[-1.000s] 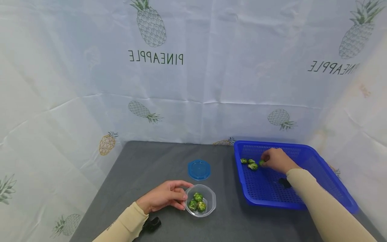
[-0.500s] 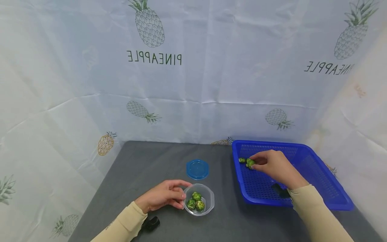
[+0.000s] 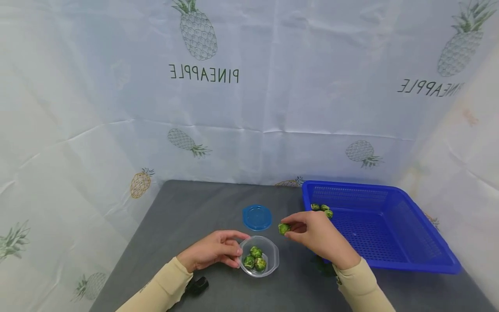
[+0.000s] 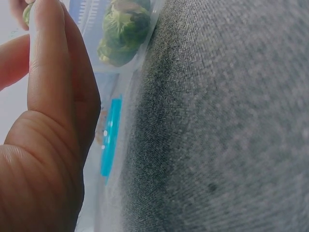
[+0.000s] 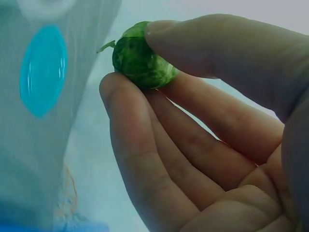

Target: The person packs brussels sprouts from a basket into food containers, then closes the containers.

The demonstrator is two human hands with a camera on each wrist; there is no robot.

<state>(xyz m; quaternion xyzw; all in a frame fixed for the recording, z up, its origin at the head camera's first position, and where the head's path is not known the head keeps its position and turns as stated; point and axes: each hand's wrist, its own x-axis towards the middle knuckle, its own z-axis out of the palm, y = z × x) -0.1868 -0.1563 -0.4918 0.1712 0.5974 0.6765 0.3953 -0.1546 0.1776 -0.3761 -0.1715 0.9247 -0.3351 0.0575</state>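
Note:
My right hand [image 3: 317,236] pinches a green Brussels sprout [image 3: 284,229] between thumb and fingertips, in the air between the blue basket and the clear plastic container [image 3: 273,264]. The right wrist view shows this sprout [image 5: 140,60] close up, a small loose leaf sticking out. Inside the container lie three sprouts [image 3: 255,260]. My left hand [image 3: 214,250] holds the container's left side by thumb and fingers; part of the grip is hidden. In the left wrist view, a sprout [image 4: 124,31] shows through the container wall beside the left hand [image 4: 53,116].
The blue plastic basket [image 3: 390,264] stands at the right with several sprouts [image 3: 324,209] in its far left corner. A blue lid [image 3: 257,217] lies flat behind the container on the grey table [image 3: 187,203]. A pineapple-print curtain [image 3: 241,99] closes off the back and sides.
My right hand has picked a sprout out of the basket and carried it left over the rim, towards the container. My left hand and the container have stayed put.

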